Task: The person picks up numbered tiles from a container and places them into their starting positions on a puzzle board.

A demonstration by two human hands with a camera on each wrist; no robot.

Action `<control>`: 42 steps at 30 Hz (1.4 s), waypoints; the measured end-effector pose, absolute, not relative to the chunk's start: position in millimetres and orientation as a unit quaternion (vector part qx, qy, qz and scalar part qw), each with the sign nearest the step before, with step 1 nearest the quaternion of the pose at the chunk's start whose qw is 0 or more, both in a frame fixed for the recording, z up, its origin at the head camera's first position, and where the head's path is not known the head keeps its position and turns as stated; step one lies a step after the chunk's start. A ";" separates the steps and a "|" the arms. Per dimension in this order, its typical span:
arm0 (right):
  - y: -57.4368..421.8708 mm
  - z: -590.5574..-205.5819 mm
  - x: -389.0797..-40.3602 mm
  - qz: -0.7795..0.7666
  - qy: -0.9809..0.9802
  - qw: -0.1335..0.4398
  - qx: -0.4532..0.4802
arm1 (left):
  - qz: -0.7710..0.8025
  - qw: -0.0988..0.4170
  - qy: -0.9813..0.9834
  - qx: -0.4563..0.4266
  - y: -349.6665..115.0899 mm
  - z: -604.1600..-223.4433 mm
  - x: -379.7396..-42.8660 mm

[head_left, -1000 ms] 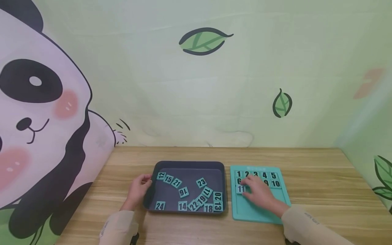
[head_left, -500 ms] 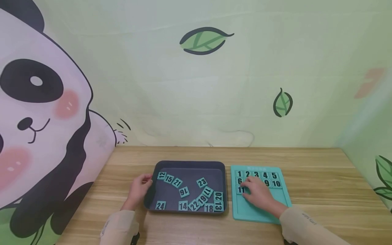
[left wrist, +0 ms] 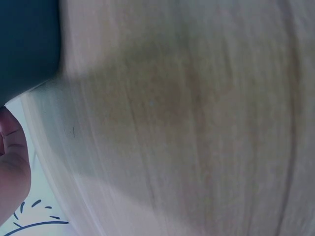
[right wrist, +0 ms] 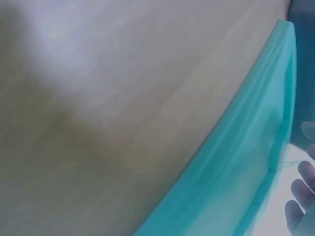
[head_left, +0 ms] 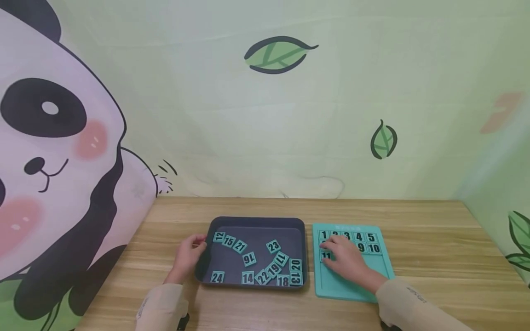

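Note:
At the left side of the dark tray (head_left: 250, 233), my left hand (head_left: 187, 257) holds the rim with its fingertips. The left wrist view shows some of its curled fingers (left wrist: 14, 152) beside the tray's outer wall (left wrist: 27, 44). My right hand (head_left: 349, 259) lies over the turquoise number board (head_left: 377, 280). Its index finger covers the 6 tile's place, and its thumb is by the lower edge of the 11 tile (head_left: 326, 255). That tile lies in the third row, at the left. Tiles 1 to 5 fill the top row; the hand partly covers the second, where 9 and 10 show.
Several loose number tiles lie in the tray, among them 12 (head_left: 219, 236), 23 (head_left: 273, 246), 14 (head_left: 247, 277) and 24 (head_left: 217, 277). The tray and board stand side by side on a wooden table (head_left: 248, 312). Behind is a printed cloth backdrop (head_left: 198, 115).
The 11 tile, between my right fingertips at first, now lies level in the board's third row. The right fingers have shifted slightly left over it. My left hand stays at the tray.

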State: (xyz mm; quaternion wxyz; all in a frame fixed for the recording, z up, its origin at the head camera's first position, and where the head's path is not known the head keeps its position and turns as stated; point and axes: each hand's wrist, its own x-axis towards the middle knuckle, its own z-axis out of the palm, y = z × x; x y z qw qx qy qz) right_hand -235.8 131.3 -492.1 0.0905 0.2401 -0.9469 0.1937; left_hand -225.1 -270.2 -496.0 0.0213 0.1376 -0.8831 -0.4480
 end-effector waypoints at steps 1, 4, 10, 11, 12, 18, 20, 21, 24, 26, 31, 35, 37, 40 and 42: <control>129.7 -490.3 -235.6 0.197 -0.946 0.092 0.242 | -0.447 0.023 -0.884 0.136 -270.2 -496.0 -225.0; 125.1 -485.7 -234.2 0.206 -0.941 0.097 0.249 | -0.445 0.027 -0.885 0.134 -270.4 -495.9 -224.2; 115.6 -480.4 -233.0 0.217 -0.933 0.103 0.269 | -0.448 0.025 -0.883 0.136 -270.7 -495.8 -224.2; 113.9 -479.8 -232.9 0.219 -0.931 0.104 0.272 | -0.449 0.025 -0.882 0.139 -270.7 -495.8 -224.4; 111.9 -479.1 -233.0 0.218 -0.930 0.106 0.275 | -0.449 0.025 -0.882 0.139 -270.7 -495.6 -224.5; 99.8 -475.9 -232.8 0.225 -0.930 0.099 0.274 | -0.449 0.031 -0.883 0.134 -271.1 -496.5 -225.4; 95.5 -475.0 -232.7 0.235 -0.928 0.093 0.274 | -0.451 0.033 -0.882 0.133 -271.5 -497.1 -225.6; 93.5 -474.4 -232.4 0.240 -0.927 0.089 0.275 | -0.452 0.033 -0.882 0.133 -271.7 -497.5 -225.6; 87.9 -473.2 -231.7 0.241 -0.924 0.082 0.284 | -0.454 0.034 -0.880 0.131 -271.9 -497.4 -225.1; 84.4 -473.2 -232.1 0.235 -0.922 0.081 0.295 | -0.454 0.033 -0.881 0.130 -272.1 -497.3 -224.6; 74.5 -472.2 -233.6 0.229 -0.917 0.081 0.316 | -0.453 0.029 -0.881 0.135 -271.7 -496.2 -224.2; 65.8 -472.1 -235.8 0.228 -0.912 0.077 0.331 | -0.453 0.027 -0.880 0.140 -271.3 -495.7 -224.5; 61.0 -471.6 -236.9 0.230 -0.911 0.075 0.335 | -0.454 0.026 -0.879 0.140 -271.2 -495.4 -224.5; 53.1 -471.4 -239.1 0.232 -0.909 0.074 0.338 | -0.456 0.023 -0.878 0.142 -271.1 -495.3 -225.1; 48.1 -471.0 -240.3 0.235 -0.909 0.073 0.338 | -0.456 0.022 -0.878 0.142 -271.2 -495.6 -225.3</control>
